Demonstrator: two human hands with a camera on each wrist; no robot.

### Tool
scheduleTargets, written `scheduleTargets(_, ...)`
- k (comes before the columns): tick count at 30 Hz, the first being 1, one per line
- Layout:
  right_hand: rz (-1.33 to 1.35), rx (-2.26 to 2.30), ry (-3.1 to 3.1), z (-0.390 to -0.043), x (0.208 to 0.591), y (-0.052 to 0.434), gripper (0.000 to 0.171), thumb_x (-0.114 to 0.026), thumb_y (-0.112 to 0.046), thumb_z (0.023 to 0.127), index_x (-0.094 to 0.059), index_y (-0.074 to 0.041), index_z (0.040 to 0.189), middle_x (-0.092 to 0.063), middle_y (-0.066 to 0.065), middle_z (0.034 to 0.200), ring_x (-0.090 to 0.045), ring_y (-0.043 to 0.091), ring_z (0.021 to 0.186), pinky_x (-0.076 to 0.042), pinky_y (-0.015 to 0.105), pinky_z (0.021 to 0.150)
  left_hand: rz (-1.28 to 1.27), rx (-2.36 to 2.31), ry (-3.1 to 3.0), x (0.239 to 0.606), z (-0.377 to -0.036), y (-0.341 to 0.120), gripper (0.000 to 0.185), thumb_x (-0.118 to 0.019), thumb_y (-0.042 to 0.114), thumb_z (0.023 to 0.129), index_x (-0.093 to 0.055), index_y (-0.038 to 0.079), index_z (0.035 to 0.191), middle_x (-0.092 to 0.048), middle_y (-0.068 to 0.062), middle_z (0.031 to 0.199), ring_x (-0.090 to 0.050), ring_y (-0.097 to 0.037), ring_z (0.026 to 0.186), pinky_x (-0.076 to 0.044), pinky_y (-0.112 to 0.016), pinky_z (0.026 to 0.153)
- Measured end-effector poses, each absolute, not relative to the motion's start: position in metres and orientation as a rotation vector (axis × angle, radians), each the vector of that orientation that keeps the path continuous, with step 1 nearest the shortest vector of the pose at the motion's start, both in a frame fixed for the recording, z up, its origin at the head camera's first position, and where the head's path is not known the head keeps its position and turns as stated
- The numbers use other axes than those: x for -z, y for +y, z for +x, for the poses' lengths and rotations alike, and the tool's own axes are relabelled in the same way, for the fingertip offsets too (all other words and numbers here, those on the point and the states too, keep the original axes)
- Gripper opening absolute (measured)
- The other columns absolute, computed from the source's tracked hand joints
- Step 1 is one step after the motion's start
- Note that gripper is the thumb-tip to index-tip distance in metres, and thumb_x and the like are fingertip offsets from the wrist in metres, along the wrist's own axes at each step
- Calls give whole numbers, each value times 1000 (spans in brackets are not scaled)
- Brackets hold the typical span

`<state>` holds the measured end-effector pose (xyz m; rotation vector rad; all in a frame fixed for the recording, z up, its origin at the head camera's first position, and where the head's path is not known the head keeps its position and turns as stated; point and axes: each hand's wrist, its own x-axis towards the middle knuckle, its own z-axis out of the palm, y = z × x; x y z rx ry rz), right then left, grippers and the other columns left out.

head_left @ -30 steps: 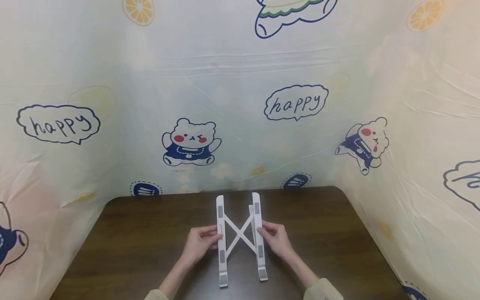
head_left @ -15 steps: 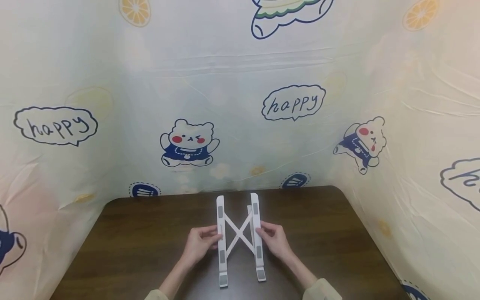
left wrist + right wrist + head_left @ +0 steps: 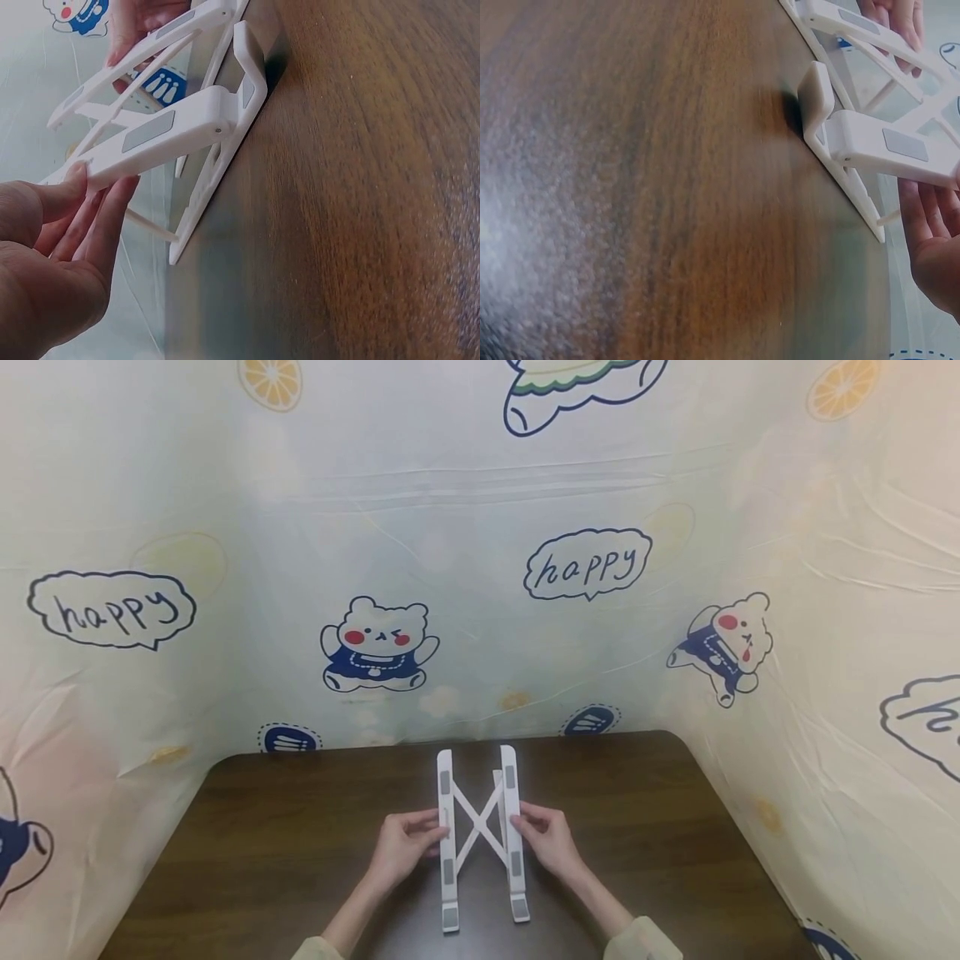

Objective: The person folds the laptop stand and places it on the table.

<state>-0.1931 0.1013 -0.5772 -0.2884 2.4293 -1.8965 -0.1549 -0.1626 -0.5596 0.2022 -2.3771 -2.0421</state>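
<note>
A white folding laptop stand (image 3: 447, 818) with grey pads and crossed bars stands on the brown table, its two long arms raised on struts. My left hand (image 3: 402, 847) pinches the left arm near its middle, thumb on top and fingers beneath. On the opposite side my right hand (image 3: 551, 842) grips the right arm the same way. In the left wrist view the left hand (image 3: 60, 255) holds the arm from below and a notched base rail lies on the table. The right wrist view shows the right hand (image 3: 937, 240) partly cut off by the frame edge.
The dark wooden table (image 3: 285, 860) has rounded far corners. Pale cloth (image 3: 480, 635) printed with bears and the word "happy" hangs behind it and along both sides, close to the table's edges.
The two arms of the laptop stand have come slightly closer together, the right one moving left first, then the left one moving a little right. Both hands keep their hold.
</note>
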Motion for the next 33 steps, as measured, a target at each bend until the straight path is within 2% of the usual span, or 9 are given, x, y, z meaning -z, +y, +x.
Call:
scheduleTargets(6, -309, 1907, 2408, -191, 577, 100, 33, -75, -3, 102, -73, 13, 130, -81, 29, 106, -79, 12, 88, -69, 28, 79, 186, 2054, -2374, 561, -155, -160, 40, -81, -6, 94, -70, -17, 131, -80, -33, 112, -85, -36, 95, -71, -40, 77)
scheduleTargets(8, -323, 1907, 2402, -191, 577, 100, 32, -74, -3, 102, -73, 13, 130, -81, 30, 107, -81, 14, 90, -70, 29, 80, 169, 2054, -2374, 561, -155, -159, 41, -80, -6, 94, -69, -18, 131, -80, -33, 112, -85, -36, 95, -71, -40, 77)
scheduleTargets(15, -329, 1911, 2395, -191, 577, 98, 33, -75, -3, 102, -73, 12, 131, -81, 30, 110, -83, 22, 95, -66, 20, 82, 170, 2066, -2369, 560, -154, -156, 40, -81, -5, 94, -70, -17, 131, -80, -32, 113, -85, -35, 96, -71, -43, 79)
scheduleTargets(22, -341, 1926, 2354, -190, 577, 97, 34, -74, -2, 103, -71, 14, 132, -80, 34, 112, -83, 36, 99, -71, 34, 83, 164, 2052, -2377, 560, -154, -155, 39, -81, -5, 94, -71, -16, 130, -80, -32, 113, -85, -38, 97, -71, -42, 78)
scheduleTargets(29, -369, 1878, 2433, -189, 578, 93, 33, -75, -5, 103, -74, 11, 131, -81, 30, 116, -83, 36, 105, -68, 27, 89, 169, 2052, -2374, 562, -154, -153, 39, -82, -5, 93, -72, -16, 129, -81, -32, 112, -85, -38, 96, -71, -39, 76)
scheduleTargets(33, -356, 1894, 2421, -188, 577, 92, 32, -76, -5, 102, -74, 11, 130, -81, 29, 115, -82, 36, 105, -65, 21, 87, 173, 2044, -2381, 562, -154, -151, 39, -82, -4, 93, -72, -15, 129, -81, -31, 111, -85, -37, 96, -71, -37, 75)
